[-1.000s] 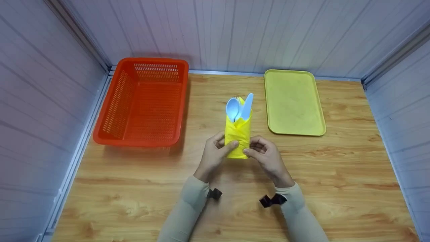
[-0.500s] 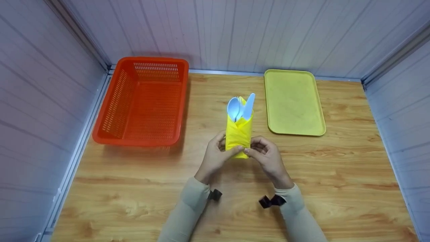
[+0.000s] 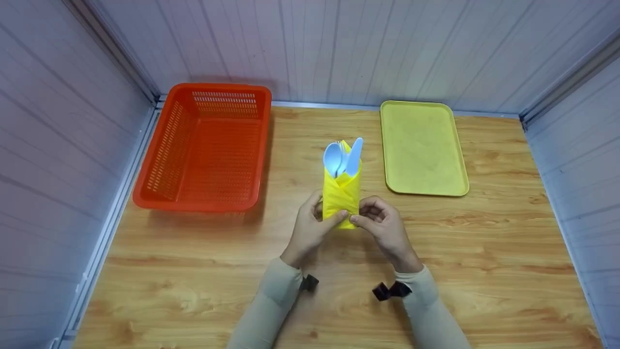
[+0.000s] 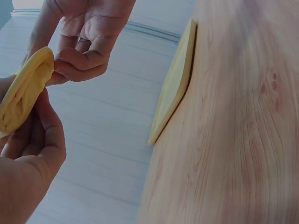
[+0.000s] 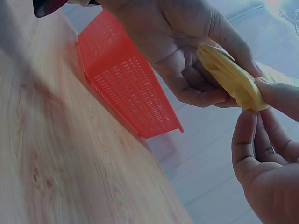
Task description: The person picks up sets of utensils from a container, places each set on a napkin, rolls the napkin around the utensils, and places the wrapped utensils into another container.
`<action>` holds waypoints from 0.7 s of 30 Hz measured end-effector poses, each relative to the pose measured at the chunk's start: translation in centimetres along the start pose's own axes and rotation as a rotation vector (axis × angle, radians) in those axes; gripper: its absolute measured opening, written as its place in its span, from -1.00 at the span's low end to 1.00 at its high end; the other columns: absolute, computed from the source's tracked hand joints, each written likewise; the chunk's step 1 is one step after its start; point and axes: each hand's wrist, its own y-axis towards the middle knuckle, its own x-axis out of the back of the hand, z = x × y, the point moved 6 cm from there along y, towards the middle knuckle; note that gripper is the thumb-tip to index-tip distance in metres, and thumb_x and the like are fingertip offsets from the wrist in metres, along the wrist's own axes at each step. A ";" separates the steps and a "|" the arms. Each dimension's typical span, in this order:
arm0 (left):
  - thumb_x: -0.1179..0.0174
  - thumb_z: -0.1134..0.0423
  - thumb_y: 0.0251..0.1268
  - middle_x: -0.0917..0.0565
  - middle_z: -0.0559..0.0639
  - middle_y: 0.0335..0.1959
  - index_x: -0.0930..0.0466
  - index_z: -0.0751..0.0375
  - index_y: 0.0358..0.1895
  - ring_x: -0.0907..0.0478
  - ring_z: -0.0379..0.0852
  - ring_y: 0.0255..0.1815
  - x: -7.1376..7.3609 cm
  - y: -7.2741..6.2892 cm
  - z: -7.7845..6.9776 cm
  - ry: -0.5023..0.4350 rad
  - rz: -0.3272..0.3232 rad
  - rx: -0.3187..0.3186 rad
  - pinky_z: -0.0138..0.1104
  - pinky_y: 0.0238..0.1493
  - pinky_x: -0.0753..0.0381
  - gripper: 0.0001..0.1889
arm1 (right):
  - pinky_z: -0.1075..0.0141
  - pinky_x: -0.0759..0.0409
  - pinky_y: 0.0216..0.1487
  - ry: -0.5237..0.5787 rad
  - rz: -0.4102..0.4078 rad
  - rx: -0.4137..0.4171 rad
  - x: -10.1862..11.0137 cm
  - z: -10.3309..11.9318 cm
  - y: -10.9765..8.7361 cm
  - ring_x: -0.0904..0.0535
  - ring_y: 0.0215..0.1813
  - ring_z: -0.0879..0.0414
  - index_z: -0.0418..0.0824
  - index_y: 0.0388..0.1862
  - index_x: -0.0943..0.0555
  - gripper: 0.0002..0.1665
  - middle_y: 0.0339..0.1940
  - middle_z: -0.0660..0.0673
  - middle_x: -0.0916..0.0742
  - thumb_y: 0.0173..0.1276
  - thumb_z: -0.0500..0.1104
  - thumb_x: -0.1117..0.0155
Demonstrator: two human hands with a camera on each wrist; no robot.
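A folded yellow napkin forms a pouch, held up above the table. Out of its top stick a light blue spoon, a fork partly behind it, and a light blue knife. My left hand grips the pouch's lower left side, thumb across the front and fingers behind. At the lower right edge my right hand pinches it between thumb and fingers. Both wrist views show the pouch's folded bottom end, with the cutlery hidden there.
An orange-red perforated basket stands at the back left of the wooden table. At the back right lies a flat yellow tray. Pale panel walls enclose the table at the back and sides.
The left thumb has slid a little right and down across the napkin's front. The pouch shifted slightly right, then back left. Both hands keep their hold.
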 end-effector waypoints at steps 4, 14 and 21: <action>-0.36 0.35 0.28 -0.71 0.17 0.00 -0.41 0.37 0.26 -0.68 0.12 -0.02 0.1 -0.1 -0.2 0.014 -0.016 -0.017 -0.09 -0.11 -0.70 -0.48 | 0.28 -0.66 -0.20 -0.002 0.004 -0.003 -0.2 -0.2 0.0 -0.59 -0.19 -0.02 -0.48 -0.08 -0.54 -0.71 -0.19 -0.34 -0.61 0.28 -0.41 -0.40; -0.34 0.38 0.28 -0.69 0.17 -0.04 -0.43 0.39 0.21 -0.67 0.08 -0.08 0.9 -0.1 -1.8 0.084 -0.061 -0.011 -0.13 -0.14 -0.70 -0.53 | 0.27 -0.65 -0.14 -0.013 0.049 -0.004 -1.4 0.6 0.5 -0.57 -0.15 -0.05 -0.46 -0.06 -0.54 -0.70 -0.11 -0.32 -0.58 0.29 -0.40 -0.40; -0.34 0.37 0.28 -0.68 0.19 -0.10 -0.45 0.41 0.18 -0.67 0.05 -0.15 3.1 0.7 -5.3 0.190 -0.072 -0.059 -0.12 -0.19 -0.71 -0.55 | 0.21 -0.66 -0.09 0.034 0.126 0.037 -2.2 1.7 0.7 -0.62 -0.08 -0.09 -0.53 0.09 -0.50 -0.63 -0.03 -0.43 -0.61 0.36 -0.40 -0.31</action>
